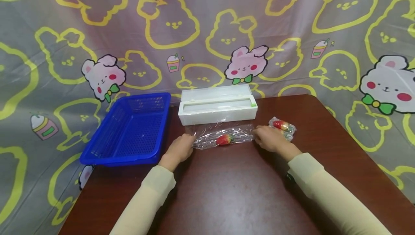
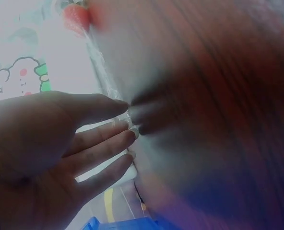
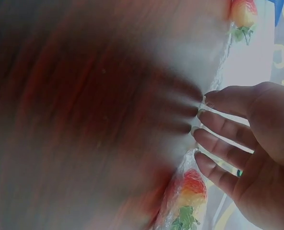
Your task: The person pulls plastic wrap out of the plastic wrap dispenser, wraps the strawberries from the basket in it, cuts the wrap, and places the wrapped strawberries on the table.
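Note:
A sheet of clear plastic wrap (image 1: 207,138) lies across the table in front of the white box, with a red and yellow strawberry (image 1: 223,140) with green leaves on it. My left hand (image 1: 180,147) pinches the sheet's left end between thumb and fingertips; the left wrist view shows this hand (image 2: 60,148) with fingertips at the film's edge. At the right end, my right hand (image 1: 270,139) pinches the film, its fingertips low by the table. A second strawberry (image 3: 192,189), wrapped in film, lies just beyond the right hand.
The white wrap dispenser box (image 1: 220,115) stands behind the sheet, lid raised, a green piece at its right end. A blue plastic basket (image 1: 155,134) sits at the left. Behind the brown table (image 1: 214,191) hangs a patterned curtain (image 1: 201,22).

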{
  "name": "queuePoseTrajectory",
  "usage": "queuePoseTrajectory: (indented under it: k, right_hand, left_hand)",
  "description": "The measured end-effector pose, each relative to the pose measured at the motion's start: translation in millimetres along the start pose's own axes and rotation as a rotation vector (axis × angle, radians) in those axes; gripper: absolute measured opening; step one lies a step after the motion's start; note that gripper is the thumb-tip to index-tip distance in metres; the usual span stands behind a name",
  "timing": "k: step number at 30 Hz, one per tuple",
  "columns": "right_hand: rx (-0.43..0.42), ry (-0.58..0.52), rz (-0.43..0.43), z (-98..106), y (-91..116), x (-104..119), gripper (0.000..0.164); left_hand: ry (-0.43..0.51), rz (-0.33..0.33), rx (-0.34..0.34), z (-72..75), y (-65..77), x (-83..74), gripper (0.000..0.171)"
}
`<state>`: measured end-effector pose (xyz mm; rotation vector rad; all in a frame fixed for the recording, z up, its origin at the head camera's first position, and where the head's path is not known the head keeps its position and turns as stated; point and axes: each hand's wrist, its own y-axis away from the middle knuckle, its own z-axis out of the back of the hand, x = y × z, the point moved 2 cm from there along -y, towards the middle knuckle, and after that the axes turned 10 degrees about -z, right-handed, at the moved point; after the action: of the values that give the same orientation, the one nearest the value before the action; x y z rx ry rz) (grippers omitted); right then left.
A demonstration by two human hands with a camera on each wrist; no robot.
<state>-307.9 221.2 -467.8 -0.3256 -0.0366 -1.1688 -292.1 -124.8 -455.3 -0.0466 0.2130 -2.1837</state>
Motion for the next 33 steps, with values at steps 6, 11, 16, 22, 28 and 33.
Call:
queuePoseTrajectory:
  k: [6,11,16,22,28,33]
  right_hand:
    - [0.003,-0.017,0.000,-3.2,0.3,-0.4,0.013]
    - [-0.005,-0.066,0.012,-1.1,-1.0,-1.8,0.010]
    - [0.000,-0.195,0.003,3.2,-4.1,-6.2,0.007]
    - [-0.002,-0.318,-0.049,6.4,-9.7,-11.2,0.004]
    - [0.026,-0.388,-0.129,9.0,-15.3,-15.7,0.007]
    - [0.025,-0.389,-0.178,7.1,-24.8,-18.0,0.010]
  left_hand:
    - [-0.001,0.021,-0.004,-2.5,0.5,0.9,0.016]
    - [0.057,0.037,-0.049,-1.3,1.8,3.5,0.013]
    - [0.154,0.007,-0.171,0.4,3.8,6.7,0.007]
    - [0.207,0.034,-0.303,-2.4,4.1,10.7,0.007]
    - [0.223,0.128,-0.361,-4.3,-0.3,11.2,0.011]
    - [0.222,0.218,-0.353,-6.1,-11.8,13.8,0.014]
